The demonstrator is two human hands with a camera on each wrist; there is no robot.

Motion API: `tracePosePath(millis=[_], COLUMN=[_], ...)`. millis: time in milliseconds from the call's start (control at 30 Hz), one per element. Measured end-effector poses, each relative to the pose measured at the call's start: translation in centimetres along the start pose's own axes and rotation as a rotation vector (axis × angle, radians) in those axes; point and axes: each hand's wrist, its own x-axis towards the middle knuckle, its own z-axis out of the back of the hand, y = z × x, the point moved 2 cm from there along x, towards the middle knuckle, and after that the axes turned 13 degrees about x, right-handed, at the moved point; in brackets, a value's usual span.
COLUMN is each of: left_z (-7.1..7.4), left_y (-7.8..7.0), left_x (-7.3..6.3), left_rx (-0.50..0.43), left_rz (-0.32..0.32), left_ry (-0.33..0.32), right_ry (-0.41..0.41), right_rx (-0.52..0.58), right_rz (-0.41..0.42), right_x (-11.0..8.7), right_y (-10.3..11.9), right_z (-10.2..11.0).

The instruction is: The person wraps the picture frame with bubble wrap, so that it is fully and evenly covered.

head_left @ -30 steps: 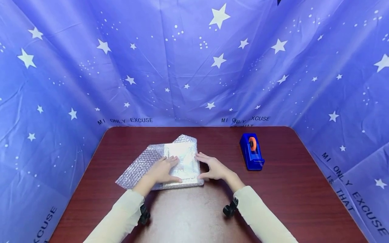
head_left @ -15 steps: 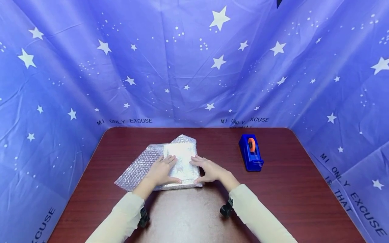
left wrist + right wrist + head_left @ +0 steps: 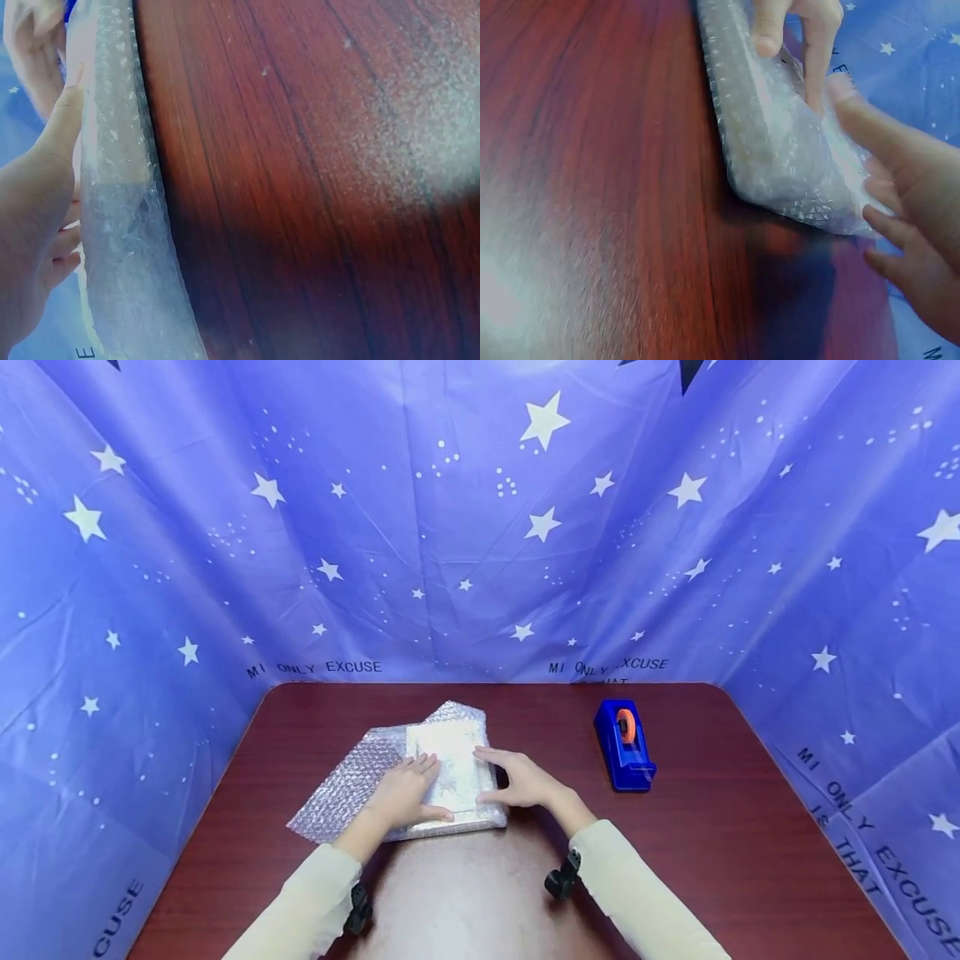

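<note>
A flat, whitish rectangular item wrapped in bubble wrap (image 3: 456, 772) lies left of the table's middle. A loose sheet of the bubble wrap (image 3: 347, 787) spreads out from its left side. My left hand (image 3: 405, 793) rests on the item's left part, fingers spread, thumb along the near edge. At the right edge is my right hand (image 3: 525, 781), its fingertips over the top and thumb apart from the fingers. In the right wrist view, the right hand (image 3: 919, 195) is beside the bulging wrapped corner (image 3: 780, 161), its fingers loosely extended. The item's contents are hidden by the wrap.
A blue tape dispenser (image 3: 626, 756) with an orange-cored roll stands at the right on the dark red wooden table (image 3: 712, 827). Blue star-print cloth (image 3: 480, 527) hangs around the table's back and sides. Black cameras are strapped to both wrists.
My right hand moved left from the item's right side onto its top edge, then its fingers eased slightly back. The left hand stays on the wrap. The head view has tilted slightly upward.
</note>
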Motion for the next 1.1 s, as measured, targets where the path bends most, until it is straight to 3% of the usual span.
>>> tracePosePath(millis=[167, 467, 733, 900, 1100], left_z=[-0.3, -0.3, -0.1, -0.1, -0.3], left_y=[-0.2, -0.2, 0.1, -0.3, -0.4], left_x=[0.0, -0.1, 0.0, 0.0, 0.1], left_rx=[-0.006, -0.026, -0.017, -0.010, -0.030], left_rz=[0.012, -0.007, -0.002, -0.002, -0.001], left_ry=[-0.020, -0.033, -0.022, -0.012, -0.011], right_ry=[-0.068, 0.135, 0.197, 0.148, 0.119], right_rx=[-0.010, -0.068, -0.076, -0.164, -0.269], right_rz=[-0.067, -0.149, -0.221, -0.180, -0.075], right_x=[1.3, 3.7, 4.6, 3.7, 1.7], right_y=[-0.8, -1.0, -0.8, -0.5, 1.2], right_z=[0.1, 0.8, 1.0, 0.8, -0.8])
